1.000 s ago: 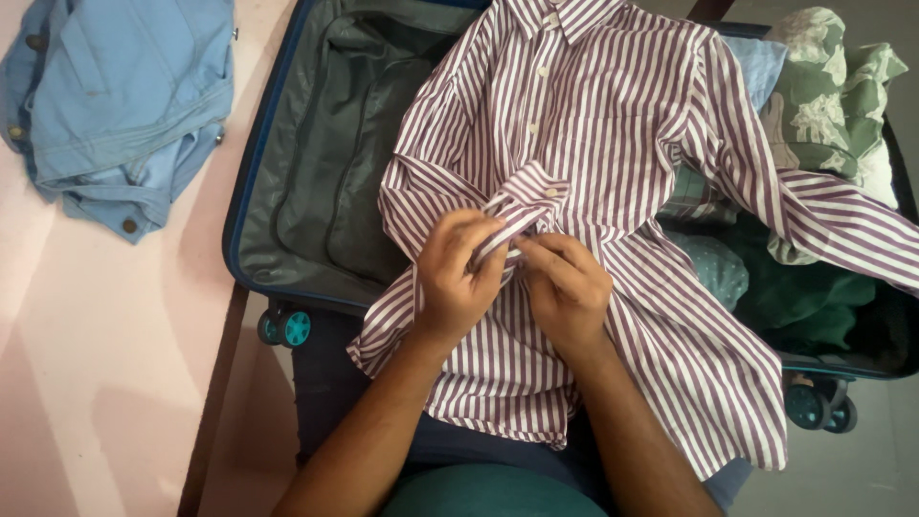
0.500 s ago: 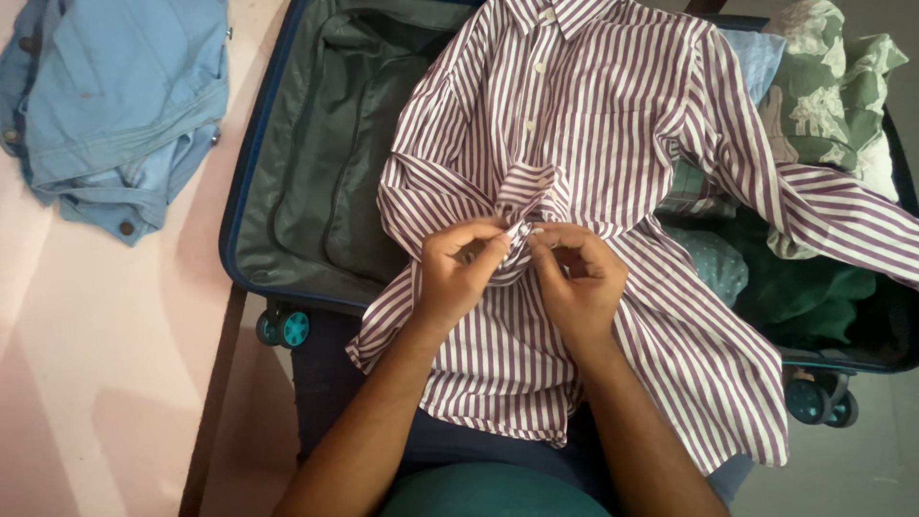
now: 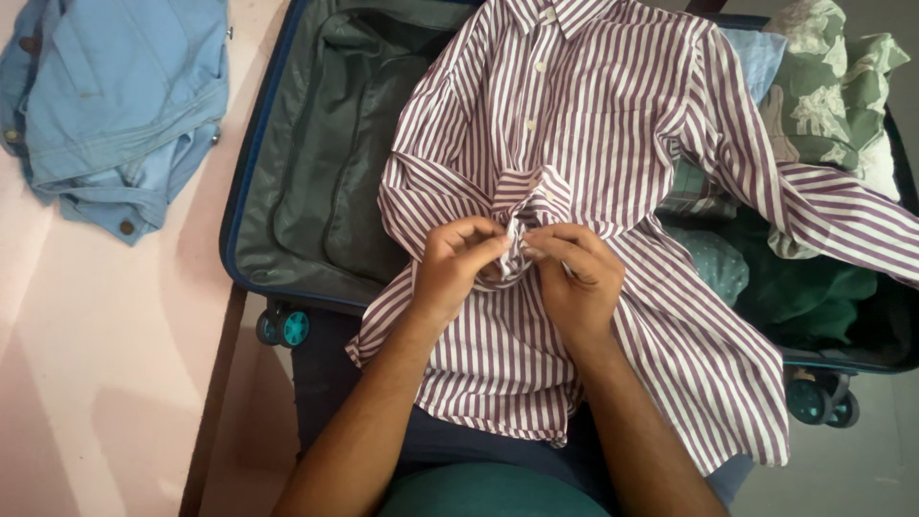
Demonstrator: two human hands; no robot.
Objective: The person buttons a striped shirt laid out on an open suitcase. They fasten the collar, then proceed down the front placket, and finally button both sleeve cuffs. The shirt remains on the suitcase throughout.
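Left hand [image 3: 458, 268] and right hand [image 3: 572, 278] both pinch the purple-and-white striped cotton shirt [image 3: 613, 124] at its placket (over open suitcase [image 3: 287, 191]); best keep edges aligned, fabric taut.

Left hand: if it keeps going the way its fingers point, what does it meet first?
The left hand points right, at the right hand. It would likely meet the pinched shirt fabric first, then those fingers; depth is unclear.

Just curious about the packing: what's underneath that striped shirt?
Under the striped shirt lies an open suitcase, its right half holding green clothes. What sits directly beneath the shirt's middle is covered.
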